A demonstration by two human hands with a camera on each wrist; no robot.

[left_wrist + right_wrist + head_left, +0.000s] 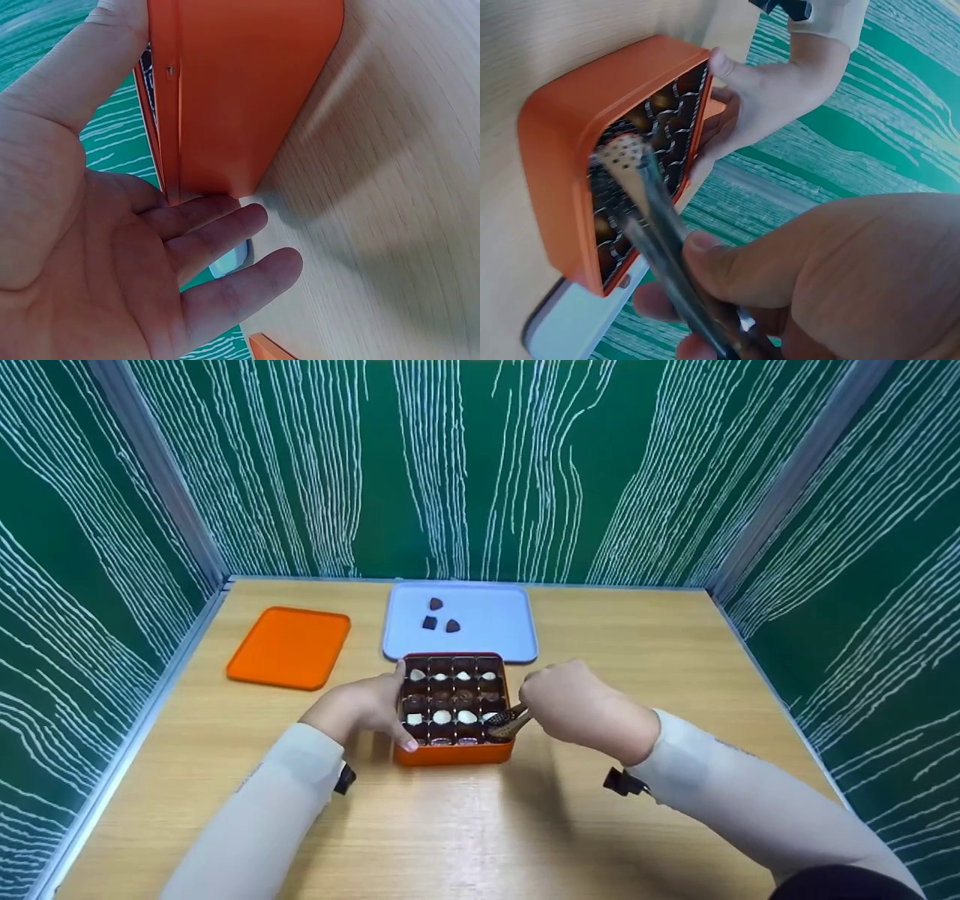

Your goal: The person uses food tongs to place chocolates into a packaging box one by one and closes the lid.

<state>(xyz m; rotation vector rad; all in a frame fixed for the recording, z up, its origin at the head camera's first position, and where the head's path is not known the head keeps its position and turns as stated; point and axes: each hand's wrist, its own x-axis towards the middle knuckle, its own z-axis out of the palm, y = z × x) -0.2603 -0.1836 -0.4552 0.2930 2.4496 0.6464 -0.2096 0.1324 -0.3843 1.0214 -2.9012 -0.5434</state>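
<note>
An orange box point(450, 754) of chocolates stands on the table, its divided tray holding dark and white pieces. My left hand point(369, 706) is at its left side, thumb at the front rim and fingertips at the back corner; in the left wrist view the fingers point(232, 300) are extended. With my right hand point(574, 701) I grip metal tongs point(660, 202) that have perforated tips. These tips reach into the box's front right compartments, over the chocolates; what lies between them is hidden.
Behind the box lies a light blue tray point(495, 622) with several dark chocolates, including a square chocolate point(429, 622). An orange lid point(292, 649) lies flat at the left. Green panels point(517, 472) with white lines enclose the wooden table point(420, 840) at the back and sides.
</note>
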